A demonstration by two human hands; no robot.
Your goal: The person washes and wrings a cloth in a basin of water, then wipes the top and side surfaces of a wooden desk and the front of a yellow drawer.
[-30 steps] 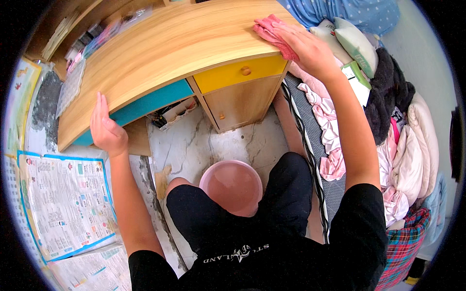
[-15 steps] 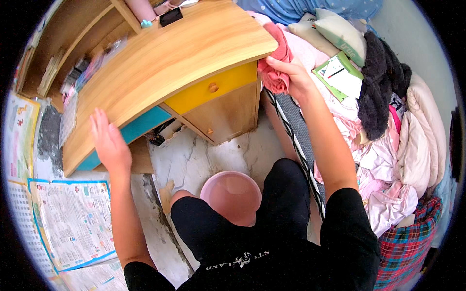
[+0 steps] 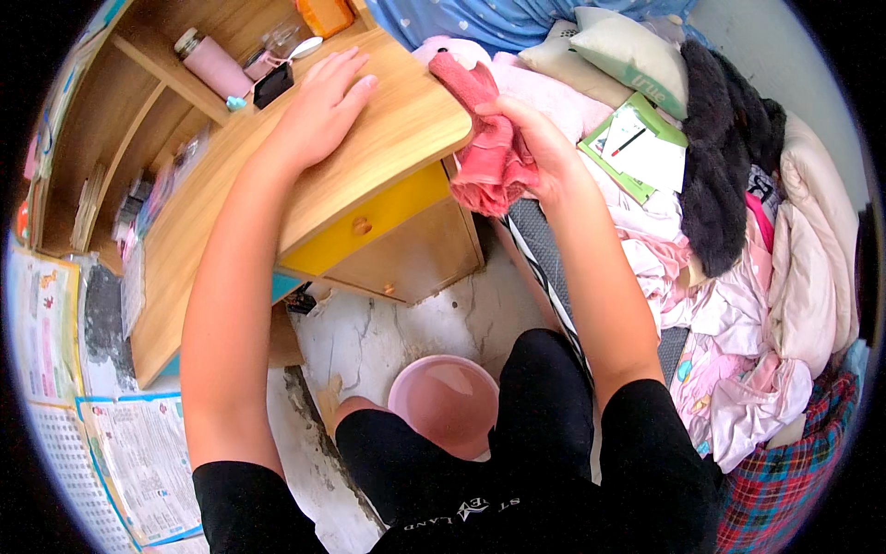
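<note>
My right hand [image 3: 540,152] gripped the soft, probably damp rag [image 3: 484,148] mid-bunch; left hand [image 3: 323,111] lay open, flat on desk [image 3: 388,148].

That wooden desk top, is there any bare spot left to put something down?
Yes. The desk top is bare between the left hand and the right hand gripping the pink cloth, and down its left stretch. The back shelf with the pink bottle is crowded, as is the clothes pile.
</note>
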